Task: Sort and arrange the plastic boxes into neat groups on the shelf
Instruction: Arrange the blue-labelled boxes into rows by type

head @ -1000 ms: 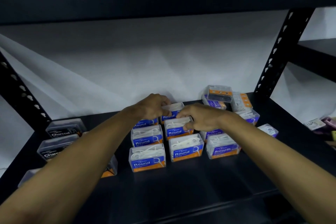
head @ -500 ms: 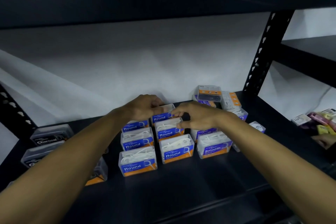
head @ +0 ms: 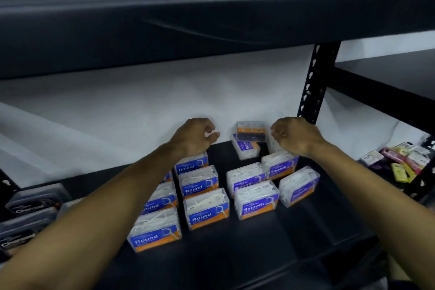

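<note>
Clear plastic boxes with blue and orange labels stand on the black shelf [head: 259, 256]. The "Round" boxes [head: 197, 185] form two columns at the centre-left. To their right the "Smooth" boxes [head: 256, 200] sit in a looser cluster. At the back, a dark box with an orange label [head: 251, 130] lies on top of a tipped Smooth box [head: 246, 148]. My left hand [head: 195, 136] hovers over the rearmost Round box [head: 191, 165], fingers loosely curled and holding nothing. My right hand [head: 296, 135] hovers to the right of the back stack, fingers loosely curled, with nothing visibly in it.
Dark "Charcoal" boxes [head: 35, 200] sit at the far left of the shelf. A black perforated upright [head: 315, 82] stands behind my right hand. The upper shelf [head: 211, 19] hangs low overhead. Pink and yellow packs [head: 400, 165] lie on the neighbouring shelf to the right.
Both hands have come off the rear Round box and moved apart. The right hand has gone right, toward the back stack, and the left has lifted slightly.
</note>
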`<state>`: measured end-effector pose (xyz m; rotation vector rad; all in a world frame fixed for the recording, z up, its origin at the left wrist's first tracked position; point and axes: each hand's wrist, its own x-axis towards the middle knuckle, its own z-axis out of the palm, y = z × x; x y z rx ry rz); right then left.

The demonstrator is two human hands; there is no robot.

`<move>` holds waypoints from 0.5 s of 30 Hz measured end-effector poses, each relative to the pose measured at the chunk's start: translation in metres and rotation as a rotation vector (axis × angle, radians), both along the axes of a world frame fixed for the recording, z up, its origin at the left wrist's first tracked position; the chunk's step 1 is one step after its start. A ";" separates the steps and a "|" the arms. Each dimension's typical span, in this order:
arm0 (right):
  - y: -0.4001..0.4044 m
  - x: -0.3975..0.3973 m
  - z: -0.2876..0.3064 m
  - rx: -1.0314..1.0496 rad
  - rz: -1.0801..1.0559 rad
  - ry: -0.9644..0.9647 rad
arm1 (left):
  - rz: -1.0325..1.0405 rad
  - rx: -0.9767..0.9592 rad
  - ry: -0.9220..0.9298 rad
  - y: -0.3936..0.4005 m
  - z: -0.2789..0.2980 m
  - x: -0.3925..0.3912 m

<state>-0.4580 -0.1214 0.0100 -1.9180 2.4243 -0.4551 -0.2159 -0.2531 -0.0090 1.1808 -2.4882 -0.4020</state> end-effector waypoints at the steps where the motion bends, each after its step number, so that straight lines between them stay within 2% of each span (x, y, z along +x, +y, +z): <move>1: -0.001 -0.008 0.000 0.042 -0.021 0.010 | -0.008 -0.009 -0.035 0.001 0.000 -0.013; 9: -0.025 -0.052 -0.012 0.245 -0.069 -0.216 | -0.104 -0.162 -0.292 0.004 -0.005 -0.100; 15: -0.029 -0.059 -0.018 0.298 0.017 -0.233 | -0.169 -0.165 -0.416 0.000 -0.010 -0.126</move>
